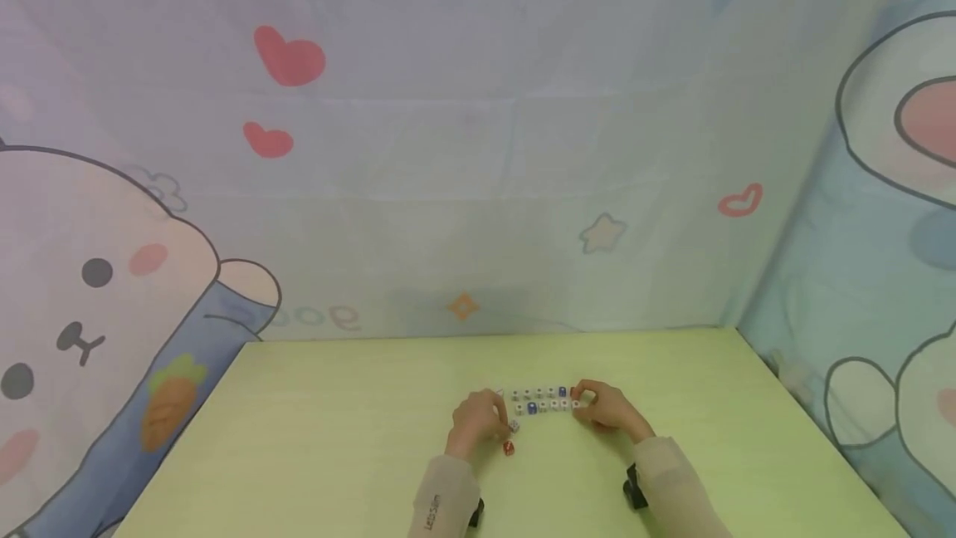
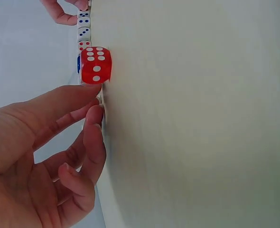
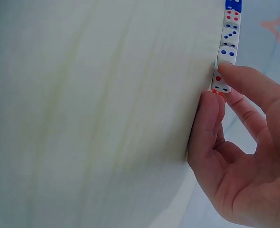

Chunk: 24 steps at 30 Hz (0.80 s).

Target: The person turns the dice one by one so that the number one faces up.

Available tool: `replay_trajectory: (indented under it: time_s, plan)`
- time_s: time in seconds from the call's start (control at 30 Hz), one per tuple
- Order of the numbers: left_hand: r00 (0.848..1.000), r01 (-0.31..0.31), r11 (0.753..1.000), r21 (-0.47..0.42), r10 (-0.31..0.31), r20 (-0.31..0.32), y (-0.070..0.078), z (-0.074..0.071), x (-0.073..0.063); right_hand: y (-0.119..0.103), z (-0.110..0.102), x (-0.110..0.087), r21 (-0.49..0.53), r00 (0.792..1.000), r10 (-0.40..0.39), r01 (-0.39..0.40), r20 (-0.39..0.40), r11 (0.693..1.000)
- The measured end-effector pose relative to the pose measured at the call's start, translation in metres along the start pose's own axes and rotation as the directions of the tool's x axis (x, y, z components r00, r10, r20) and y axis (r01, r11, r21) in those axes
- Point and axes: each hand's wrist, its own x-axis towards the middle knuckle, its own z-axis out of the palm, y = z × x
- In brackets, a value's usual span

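Two short rows of small dice lie on the table, mostly white dice [image 1: 539, 393] with a blue die [image 1: 532, 408] in the front row and another in the back row. My left hand [image 1: 478, 417] is at the rows' left end, fingers bent, beside a loose white die [image 1: 514, 427]. Whether its fingertips hold anything is hidden. Nearer the front lies a red die [image 2: 96, 65], large in the left wrist view. At the right end my right hand [image 1: 608, 407] pinches the front row's end white die [image 3: 220, 81], thumb against it. A second red die [image 3: 218, 95] shows partly behind that.
The pale yellow-green table [image 1: 336, 430] extends around the dice on all sides. Behind it hangs a cloth backdrop [image 1: 463, 189] printed with hearts and cartoon animals. Dark wrist cameras [image 1: 635, 488] sit near both sleeves.
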Motion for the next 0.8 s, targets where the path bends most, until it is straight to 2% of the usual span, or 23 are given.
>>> replay_trajectory:
  time_s: [0.17, 0.47, 0.63, 0.8]
  plan:
    - [1.000, 0.002, 1.000, 0.016, -0.002, -0.005, -0.0020, -0.0039, -0.0006, 0.0016, -0.0002, 0.0011, -0.001, 1.000, -0.005, 0.005, 0.003, 1.000]
    - [0.999, -0.036, 0.999, -0.033, 0.037, 0.015, -0.0084, -0.0084, -0.0012, 0.0026, -0.0006, 0.0005, 0.010, 1.000, 0.005, -0.005, 0.024, 1.000]
    - [0.996, -0.068, 0.997, -0.039, 0.070, 0.052, -0.0057, -0.0055, 0.0016, 0.0021, -0.0009, 0.0001, 0.009, 1.000, 0.014, -0.014, 0.011, 1.000]
    - [0.996, -0.078, 0.996, -0.042, 0.079, 0.041, -0.0014, 0.0015, 0.0032, 0.0012, 0.0001, 0.0005, -0.004, 1.000, 0.026, -0.026, 0.008, 1.000]
